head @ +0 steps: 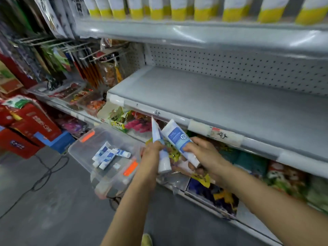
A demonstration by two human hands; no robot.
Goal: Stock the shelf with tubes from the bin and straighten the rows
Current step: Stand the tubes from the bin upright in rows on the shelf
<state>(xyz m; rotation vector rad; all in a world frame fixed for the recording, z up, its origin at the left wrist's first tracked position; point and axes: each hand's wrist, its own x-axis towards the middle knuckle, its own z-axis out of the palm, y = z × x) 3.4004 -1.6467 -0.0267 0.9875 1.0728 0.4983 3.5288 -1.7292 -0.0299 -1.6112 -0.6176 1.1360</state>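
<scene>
Holding one tube in each hand, just below the front lip of the grey shelf, which is running off toward 1 o'clock. My left hand is gripping the left tube, left fingers curling round it, cap pointing down, crimped end pointing to 12 o'clock. My right hand is gripping the right tube, right fingers wrapping its lower half, label facing me, crimp leaning to 11 o'clock. Whether the two are touching, can't tell. The clear bin with orange latches is sitting at 9 o'clock of my hands, holding a handful of loose tubes lying piled on its floor. Snack packets are filling the tier below.
</scene>
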